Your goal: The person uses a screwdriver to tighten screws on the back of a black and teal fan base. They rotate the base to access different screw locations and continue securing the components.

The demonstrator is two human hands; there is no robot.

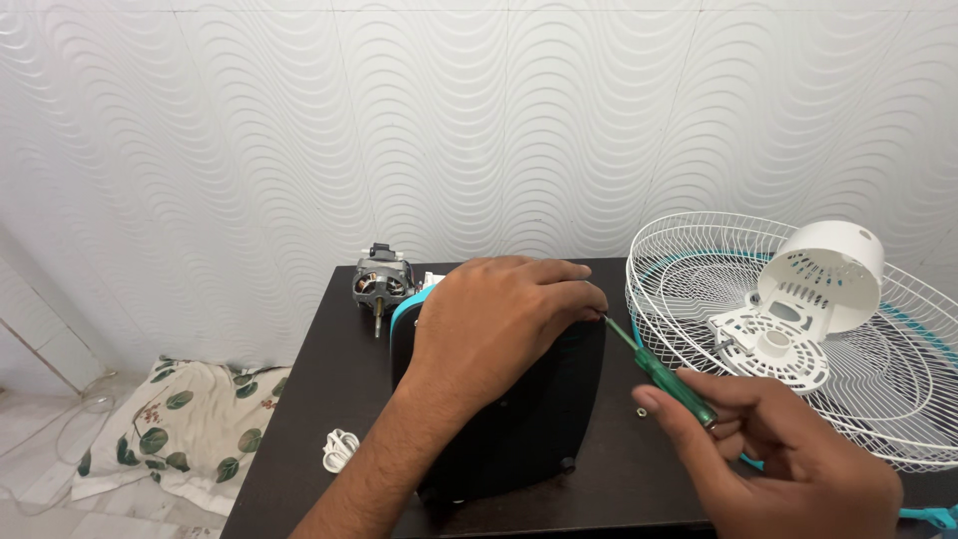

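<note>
Screwdriver work on a black fan base, frame centre
Left hand (499,314) pinches at the base (529,419); right hand (788,459) grips green screwdriver (664,374)

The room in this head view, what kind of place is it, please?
Probably a room at home used for a repair, not a workshop: a small dark table against a white wavy-patterned wall, a leaf-print cloth on the floor, and fan parts such as the wire guard.

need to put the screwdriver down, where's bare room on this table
Bare table along the left edge, between the motor and the white cord. A small strip lies between the black base and right hand. Crowded right: fan grille.
</note>
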